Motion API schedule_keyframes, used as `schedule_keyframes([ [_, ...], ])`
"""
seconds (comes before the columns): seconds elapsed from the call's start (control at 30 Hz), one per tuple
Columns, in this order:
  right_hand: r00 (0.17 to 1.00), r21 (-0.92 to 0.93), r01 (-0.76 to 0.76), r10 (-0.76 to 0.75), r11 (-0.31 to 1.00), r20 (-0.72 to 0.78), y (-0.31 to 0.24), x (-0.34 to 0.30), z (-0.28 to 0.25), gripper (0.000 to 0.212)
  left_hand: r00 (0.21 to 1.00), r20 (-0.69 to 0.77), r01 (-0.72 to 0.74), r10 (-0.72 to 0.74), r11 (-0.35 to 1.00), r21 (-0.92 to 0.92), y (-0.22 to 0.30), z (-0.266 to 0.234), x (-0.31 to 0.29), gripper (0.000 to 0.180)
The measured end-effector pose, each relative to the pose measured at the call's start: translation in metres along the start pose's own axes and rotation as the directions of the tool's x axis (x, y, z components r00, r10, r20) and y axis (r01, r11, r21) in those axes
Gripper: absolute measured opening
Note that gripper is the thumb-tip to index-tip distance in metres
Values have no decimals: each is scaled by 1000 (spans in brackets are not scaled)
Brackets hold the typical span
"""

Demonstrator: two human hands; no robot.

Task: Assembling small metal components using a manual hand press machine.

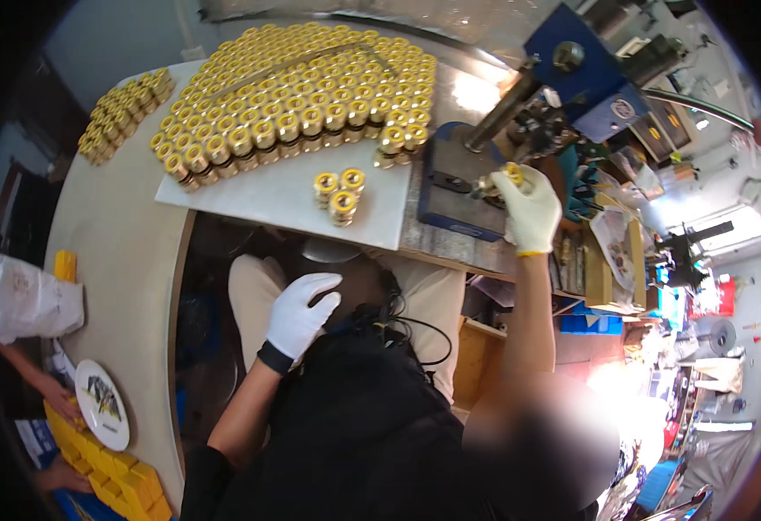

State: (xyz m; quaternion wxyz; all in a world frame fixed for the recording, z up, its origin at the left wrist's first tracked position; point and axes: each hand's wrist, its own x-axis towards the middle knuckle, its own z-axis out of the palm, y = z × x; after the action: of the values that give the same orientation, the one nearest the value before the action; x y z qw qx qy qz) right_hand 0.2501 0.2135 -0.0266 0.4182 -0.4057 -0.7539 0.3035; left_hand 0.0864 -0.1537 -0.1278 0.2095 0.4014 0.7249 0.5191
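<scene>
My right hand, in a cream glove with a yellow cuff edge, is closed round a brass fitting at the blue press. The glove hides part of the fitting, and its lower end is hard to make out. Beneath the hand lies the dark base plate of the press. My left hand, in a white glove with a black wristband, hovers over my lap, thumb and fingers apart and holding nothing. Three brass fittings stand together on a white board, between my hands and a large block of similar fittings.
The blue press head and its column rise at the right. A smaller group of fittings stands far left. Another person's hands are near yellow boxes, beside a white plate and a white bag.
</scene>
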Motion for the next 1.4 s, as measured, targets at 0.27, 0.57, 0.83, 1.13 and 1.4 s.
schedule_keyframes([
  [0.27,916,74,64,-88,995,391,-47,-72,51,44,999,49,9,-10,1000,18,-2,0,13,33],
  [0.57,822,-33,243,-187,970,537,-58,-77,118,53,991,-13,-134,135,988,74,25,-1,31,36],
  [0.83,862,56,-4,-25,998,505,-11,-117,100,40,912,-33,-296,409,712,637,61,-27,108,63],
  [1.13,892,171,-75,-11,982,453,8,-131,104,31,918,228,-386,324,603,698,54,-2,164,52],
  [1.4,877,166,-91,1,982,480,4,-127,103,28,904,119,-390,410,679,623,42,-18,129,39],
])
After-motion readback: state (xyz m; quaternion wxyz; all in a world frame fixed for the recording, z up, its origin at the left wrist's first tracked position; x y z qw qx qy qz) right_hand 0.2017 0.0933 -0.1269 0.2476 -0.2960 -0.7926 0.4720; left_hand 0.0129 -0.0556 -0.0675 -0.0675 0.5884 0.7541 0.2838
